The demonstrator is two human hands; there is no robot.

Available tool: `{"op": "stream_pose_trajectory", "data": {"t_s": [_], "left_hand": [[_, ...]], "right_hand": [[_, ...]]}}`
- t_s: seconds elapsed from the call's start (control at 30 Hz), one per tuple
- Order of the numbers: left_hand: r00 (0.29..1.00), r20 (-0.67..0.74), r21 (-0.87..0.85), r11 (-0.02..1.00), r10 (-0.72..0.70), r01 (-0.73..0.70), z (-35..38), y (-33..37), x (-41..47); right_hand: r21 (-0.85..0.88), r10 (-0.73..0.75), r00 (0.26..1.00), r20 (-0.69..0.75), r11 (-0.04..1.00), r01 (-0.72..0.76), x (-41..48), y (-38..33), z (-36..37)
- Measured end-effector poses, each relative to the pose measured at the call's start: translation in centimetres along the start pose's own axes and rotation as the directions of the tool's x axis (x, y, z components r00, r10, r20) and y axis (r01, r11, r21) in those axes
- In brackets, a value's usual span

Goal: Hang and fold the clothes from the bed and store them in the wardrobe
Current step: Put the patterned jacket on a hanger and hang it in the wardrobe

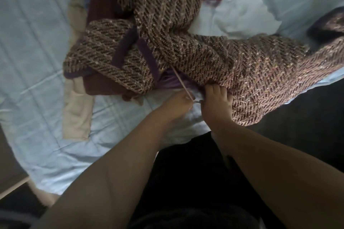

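**Coat hem at both hands, length running away up the bed**

While the tweed coat (186, 46) sprawls across the bed (37, 42), its hem lies under the right hand (216, 102), whose fingers (214, 89) grip it; the left hand (178, 104) pinches what seems a thin cord (181, 83).

No legible text, labels, brands, numbers or signs appear on any garment or on the bedding.

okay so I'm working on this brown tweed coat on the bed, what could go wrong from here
The left hand pinches a thin pink strand running taut from the tweed coat; pulling harder might snag the weave. The coat's right part hangs over the bed edge by the right hand and could slide off.
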State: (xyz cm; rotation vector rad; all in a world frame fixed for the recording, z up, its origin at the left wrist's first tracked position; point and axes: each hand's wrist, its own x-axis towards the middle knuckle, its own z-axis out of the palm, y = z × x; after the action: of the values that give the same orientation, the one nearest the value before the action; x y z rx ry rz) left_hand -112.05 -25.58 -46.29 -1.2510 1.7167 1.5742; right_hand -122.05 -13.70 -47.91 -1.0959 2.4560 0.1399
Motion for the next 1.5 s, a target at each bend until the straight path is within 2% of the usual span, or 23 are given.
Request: {"op": "stream_pose_trajectory", "data": {"t_s": [0.13, 0.2, 0.37, 0.47, 0.6, 0.67, 0.8, 0.87, 1.0, 1.07, 1.1, 1.2, 1.33, 1.37, 1.43, 1.5], "left_hand": [[0.993, 0.118, -0.156, 0.988, 0.015, 0.003, -1.5, 1.2, -2.5], [0.997, 0.066, -0.165, 0.985, 0.051, -0.039, -3.1, 2.6, -4.3], [0.947, -0.161, 0.131, 0.957, 0.277, -0.257, -9.0, 7.1, -9.7], [0.918, -0.134, 0.256, 0.908, 0.373, -0.332, -11.4, 9.5, -12.2], [0.865, -0.128, 0.405, 0.822, 0.486, -0.401, -12.6, 12.7, -14.6], [0.815, -0.161, 0.446, 0.778, 0.556, -0.442, -12.9, 14.6, -15.8], [0.599, -0.215, 0.606, 0.586, 0.771, -0.537, -14.0, 18.8, -17.9], [0.518, -0.226, 0.646, 0.525, 0.825, -0.554, -14.9, 20.4, -18.3], [0.460, -0.369, 0.598, 0.585, 0.808, -0.548, -15.8, 21.9, -18.2], [0.481, -0.449, 0.539, 0.658, 0.753, -0.527, -15.3, 21.1, -17.3], [0.522, -0.461, 0.491, 0.697, 0.717, -0.523, -14.7, 20.3, -16.7], [0.713, -0.398, 0.221, 0.815, 0.577, -0.536, -11.6, 17.2, -14.9], [0.802, -0.418, -0.146, 0.839, 0.427, -0.524, -7.2, 13.5, -12.0], [0.817, -0.409, -0.141, 0.857, 0.406, -0.496, -6.5, 12.7, -11.1], [0.829, -0.365, 0.098, 0.903, 0.425, -0.419, -5.4, 11.2, -9.6], [0.799, -0.324, 0.351, 0.849, 0.507, -0.396, -4.3, 10.3, -8.3]], "right_hand": [[0.161, -0.026, 1.000, 0.014, 0.987, 0.023, -1.1, 1.1, -1.3], [0.207, -0.021, 1.000, 0.020, 0.978, 0.016, -2.4, 1.4, -2.6], [0.258, 0.035, 0.999, 0.004, 0.966, -0.034, -5.0, 1.9, -7.7], [0.283, 0.017, 0.998, -0.057, 0.959, 0.000, -6.1, 2.1, -12.1], [0.312, 0.084, 0.984, -0.155, 0.950, -0.032, -7.4, 2.4, -18.0], [0.299, 0.086, 0.981, -0.172, 0.954, -0.031, -7.6, 2.7, -21.2], [0.387, 0.083, 0.954, -0.288, 0.921, 0.037, -8.4, 3.8, -28.1], [0.338, 0.045, 0.947, -0.318, 0.939, 0.069, -8.6, 4.7, -30.8], [0.305, 0.023, 0.949, -0.314, 0.949, 0.078, -7.9, 7.6, -35.4], [0.239, -0.023, 0.940, -0.340, 0.965, 0.110, -7.3, 8.8, -35.9], [0.218, -0.033, 0.939, -0.342, 0.969, 0.114, -7.1, 9.3, -35.6], [0.207, 0.012, 0.958, -0.286, 0.977, 0.050, -6.4, 10.6, -33.7], [0.272, 0.099, 0.964, -0.247, 0.962, -0.029, -5.5, 11.8, -30.8], [0.283, 0.107, 0.962, -0.251, 0.959, -0.033, -5.5, 12.1, -30.2], [0.289, 0.093, 0.963, -0.253, 0.957, -0.016, -5.3, 12.4, -29.1], [0.288, 0.083, 0.966, -0.244, 0.958, -0.009, -5.3, 12.6, -28.2]]}}
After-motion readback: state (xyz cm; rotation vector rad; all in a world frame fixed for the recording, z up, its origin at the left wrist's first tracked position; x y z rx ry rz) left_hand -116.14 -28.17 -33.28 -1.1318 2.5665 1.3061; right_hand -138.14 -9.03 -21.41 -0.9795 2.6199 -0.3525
